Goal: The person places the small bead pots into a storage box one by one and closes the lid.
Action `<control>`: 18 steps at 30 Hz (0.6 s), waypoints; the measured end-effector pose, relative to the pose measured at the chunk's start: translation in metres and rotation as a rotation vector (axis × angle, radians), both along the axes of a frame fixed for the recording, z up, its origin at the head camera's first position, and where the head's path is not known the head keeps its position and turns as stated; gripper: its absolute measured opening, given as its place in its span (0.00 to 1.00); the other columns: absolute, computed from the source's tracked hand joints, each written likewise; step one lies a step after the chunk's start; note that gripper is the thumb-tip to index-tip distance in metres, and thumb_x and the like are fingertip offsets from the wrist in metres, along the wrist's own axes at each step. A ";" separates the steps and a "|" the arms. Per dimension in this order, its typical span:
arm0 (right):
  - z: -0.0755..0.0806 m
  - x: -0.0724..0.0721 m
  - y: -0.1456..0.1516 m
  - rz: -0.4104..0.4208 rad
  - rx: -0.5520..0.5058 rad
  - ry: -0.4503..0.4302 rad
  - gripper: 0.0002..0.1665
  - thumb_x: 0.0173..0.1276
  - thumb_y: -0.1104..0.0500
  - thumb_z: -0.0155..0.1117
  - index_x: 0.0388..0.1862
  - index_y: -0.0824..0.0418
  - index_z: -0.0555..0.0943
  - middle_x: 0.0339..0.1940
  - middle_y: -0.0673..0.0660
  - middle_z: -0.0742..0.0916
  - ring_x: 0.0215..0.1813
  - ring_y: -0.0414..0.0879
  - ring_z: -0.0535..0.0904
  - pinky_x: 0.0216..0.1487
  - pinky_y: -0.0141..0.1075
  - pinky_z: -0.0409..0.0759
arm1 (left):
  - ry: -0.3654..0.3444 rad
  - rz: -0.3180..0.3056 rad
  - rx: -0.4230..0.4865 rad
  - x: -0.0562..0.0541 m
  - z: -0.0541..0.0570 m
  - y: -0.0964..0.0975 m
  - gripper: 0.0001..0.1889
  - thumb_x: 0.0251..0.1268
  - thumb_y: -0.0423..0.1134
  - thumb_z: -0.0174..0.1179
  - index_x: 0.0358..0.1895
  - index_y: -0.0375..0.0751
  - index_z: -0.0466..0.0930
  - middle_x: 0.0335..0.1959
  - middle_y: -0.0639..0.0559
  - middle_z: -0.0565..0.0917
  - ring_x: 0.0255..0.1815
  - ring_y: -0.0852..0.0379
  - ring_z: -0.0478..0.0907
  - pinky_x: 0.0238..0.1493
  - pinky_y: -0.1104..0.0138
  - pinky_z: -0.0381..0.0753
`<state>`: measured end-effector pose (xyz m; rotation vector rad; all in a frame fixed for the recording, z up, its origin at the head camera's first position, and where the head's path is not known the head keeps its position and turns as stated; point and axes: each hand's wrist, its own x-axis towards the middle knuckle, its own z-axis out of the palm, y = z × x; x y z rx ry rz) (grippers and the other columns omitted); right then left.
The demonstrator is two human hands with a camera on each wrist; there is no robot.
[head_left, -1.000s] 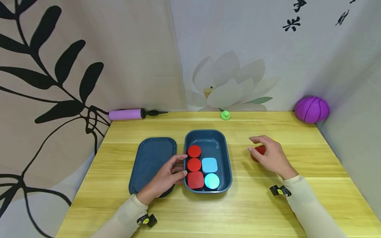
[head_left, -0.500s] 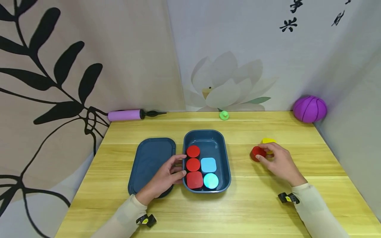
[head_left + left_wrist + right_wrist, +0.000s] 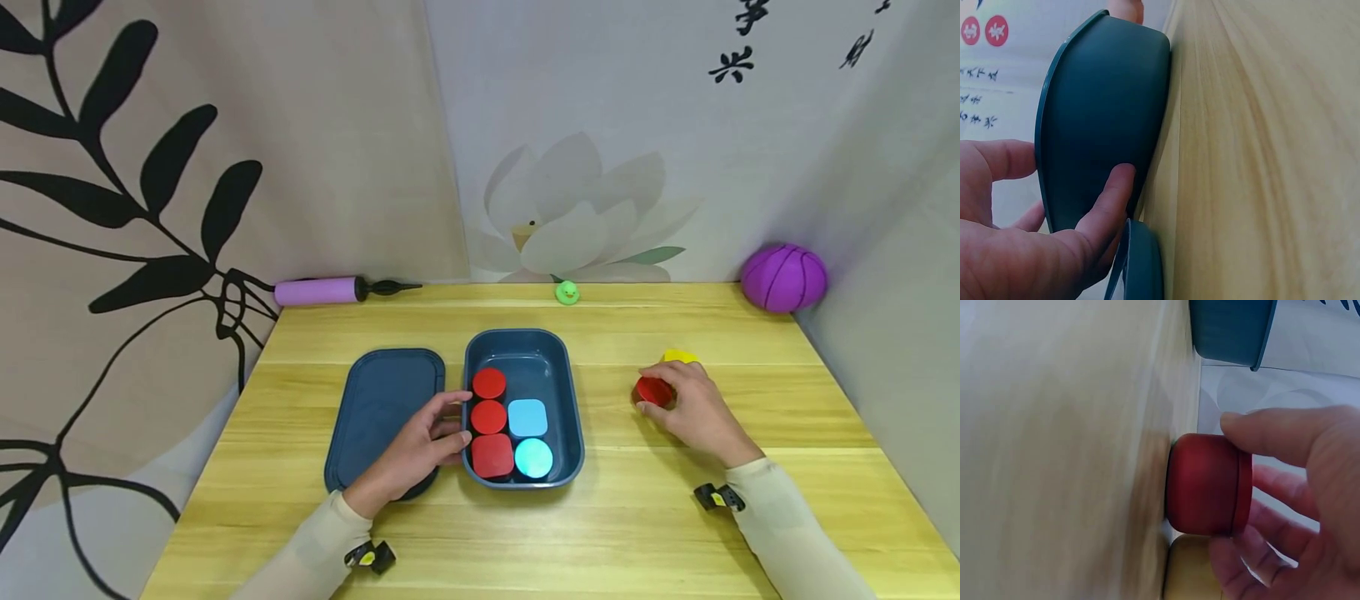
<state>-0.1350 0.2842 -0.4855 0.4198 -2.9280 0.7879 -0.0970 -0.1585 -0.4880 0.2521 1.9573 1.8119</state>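
The red tin (image 3: 652, 392) is pinched between the thumb and curled fingers of the right hand (image 3: 697, 410), and the yellow tin (image 3: 1191, 572), crowded just behind those fingers, could be tipped if brushed by them. Well to that hand's left, the box (image 3: 536, 372) is touched by loosely spread fingers of the left hand (image 3: 417, 444), so it could be shifted by a knock

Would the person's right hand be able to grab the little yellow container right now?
Probably not straight away: the right hand has its thumb and fingers around the red container, right beside the yellow container. It would likely need to let go first; otherwise the yellow one seems close enough.
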 end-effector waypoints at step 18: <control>0.010 -0.006 -0.012 0.065 -0.053 0.050 0.30 0.62 0.60 0.82 0.62 0.65 0.85 0.56 0.62 0.85 0.50 0.55 0.84 0.47 0.47 0.90 | -0.004 0.001 0.010 -0.001 -0.003 -0.001 0.32 0.79 0.37 0.61 0.81 0.50 0.62 0.78 0.36 0.67 0.71 0.39 0.76 0.57 0.55 0.89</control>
